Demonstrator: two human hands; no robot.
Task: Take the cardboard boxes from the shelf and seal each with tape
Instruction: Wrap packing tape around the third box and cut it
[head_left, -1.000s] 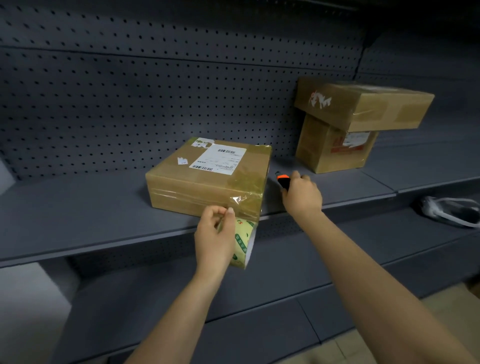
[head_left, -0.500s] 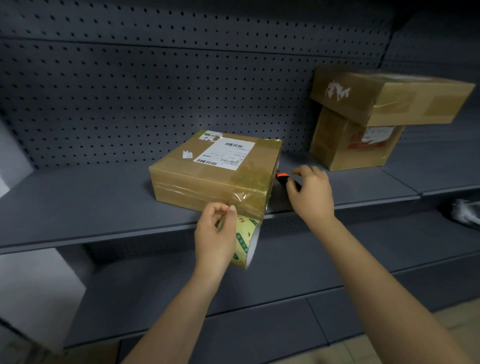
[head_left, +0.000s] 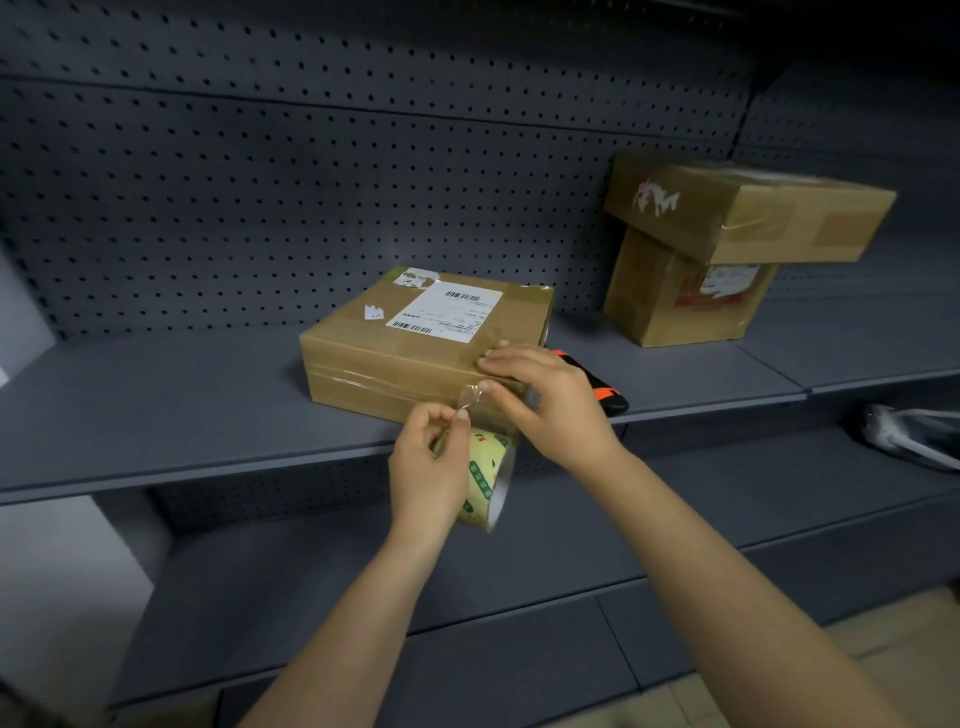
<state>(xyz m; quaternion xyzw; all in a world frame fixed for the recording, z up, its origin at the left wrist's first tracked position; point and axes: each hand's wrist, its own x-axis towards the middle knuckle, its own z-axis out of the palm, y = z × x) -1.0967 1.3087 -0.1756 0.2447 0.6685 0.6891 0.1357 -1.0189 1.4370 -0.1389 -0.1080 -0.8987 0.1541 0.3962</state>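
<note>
Cardboard box (head_left: 395, 358): is sitting flat near the front of the shelf (head_left: 156, 405), printed label facing up; brown board, glossy where clear tape is banding its front face.
Tape strip (head_left: 470, 397): clear, crinkled film, stretching from the roll up to the box's near right corner.
Tape roll (head_left: 485, 467): is hanging below the shelf edge; pale yellow with green print. Held low, probably to keep the strip taut.
Left hand (head_left: 426, 467): is gripping the roll, fingers curled round its rim.
Right hand (head_left: 550, 400): is pressing the corner, fingers lying almost flat on the box top, thumb on the strip; enclosing nothing.
Cutter (head_left: 602, 389): orange and black, lying just right of the box, likely staged for the cut.
Stacked boxes (head_left: 748, 213): two, well apart to the right, the upper one overhanging askew.
Back panel (head_left: 260, 208): grey, matte, perforated.
</note>
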